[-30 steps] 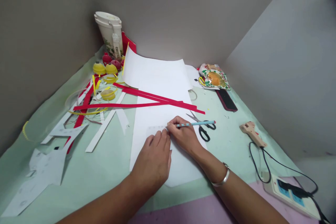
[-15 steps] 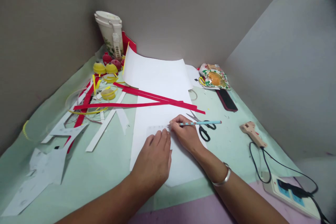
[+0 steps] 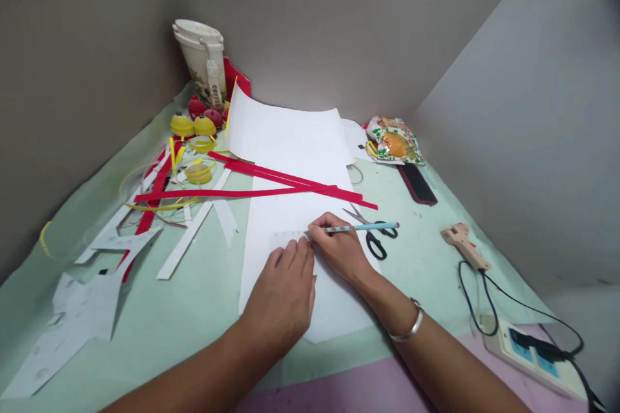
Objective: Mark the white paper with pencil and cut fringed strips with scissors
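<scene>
A light blue pencil [image 3: 365, 228] is pinched between the thumb and fingers of the right hand [image 3: 339, 251], its shaft slanted out to the right and its tip directed at a white sheet [image 3: 339, 319] spread beneath both hands. Just left of the grip, the left hand [image 3: 285, 290] is laid palm down on the sheet, fingers pressed close together; whether anything is held under them cannot be seen. Beside the pencil tip, a faint row of marks [image 3: 288, 233] is seen on the sheet, too small to be read.

Just right of the grip, black-handled scissors [image 3: 369, 239] are partly covered by the pencil. Beyond it, the sheet is crossed by red strips [image 3: 349, 194]. Far beyond and to the left, a pale cup [image 3: 194, 58] is placed, on whose strap vertical lettering can be read, apparently "COFFEE". Farther off to the right, a printed packet [image 3: 397, 144] is set by a dark phone [image 3: 417, 184]; its print cannot be made out. Well right of the grip, a beige glue gun [image 3: 465, 245] is laid near a power strip [image 3: 540, 361], on which no wording can be made out.
</scene>
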### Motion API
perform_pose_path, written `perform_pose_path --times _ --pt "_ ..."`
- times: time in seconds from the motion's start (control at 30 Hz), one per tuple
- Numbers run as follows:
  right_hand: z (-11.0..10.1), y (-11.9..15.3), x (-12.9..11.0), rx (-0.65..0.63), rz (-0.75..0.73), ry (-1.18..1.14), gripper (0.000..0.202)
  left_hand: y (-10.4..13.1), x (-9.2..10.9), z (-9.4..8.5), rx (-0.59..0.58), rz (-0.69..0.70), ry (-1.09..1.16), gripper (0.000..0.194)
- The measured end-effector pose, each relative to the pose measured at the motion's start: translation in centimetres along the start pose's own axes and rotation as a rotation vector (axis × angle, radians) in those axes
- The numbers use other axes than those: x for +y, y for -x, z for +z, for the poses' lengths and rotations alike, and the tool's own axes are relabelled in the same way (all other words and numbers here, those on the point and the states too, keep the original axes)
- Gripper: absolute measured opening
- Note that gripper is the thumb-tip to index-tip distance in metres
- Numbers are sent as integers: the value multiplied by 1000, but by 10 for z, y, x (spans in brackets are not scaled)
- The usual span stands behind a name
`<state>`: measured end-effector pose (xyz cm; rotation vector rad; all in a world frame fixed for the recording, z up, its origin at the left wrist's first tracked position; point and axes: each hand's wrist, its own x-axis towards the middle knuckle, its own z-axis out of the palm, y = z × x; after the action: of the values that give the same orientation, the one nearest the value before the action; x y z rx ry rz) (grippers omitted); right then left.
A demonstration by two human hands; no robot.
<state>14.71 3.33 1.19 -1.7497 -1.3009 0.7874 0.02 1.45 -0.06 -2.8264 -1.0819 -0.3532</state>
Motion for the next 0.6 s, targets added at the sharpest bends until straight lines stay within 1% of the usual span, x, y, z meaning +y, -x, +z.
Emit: perform_pose_path --times 0.27,0.6 --pt "0 0 1 0 0 18 13 1 0 2 18 3 10 46" --pt "0 0 0 -1 -13 49 14 0 1 0 -12 0 19 47"
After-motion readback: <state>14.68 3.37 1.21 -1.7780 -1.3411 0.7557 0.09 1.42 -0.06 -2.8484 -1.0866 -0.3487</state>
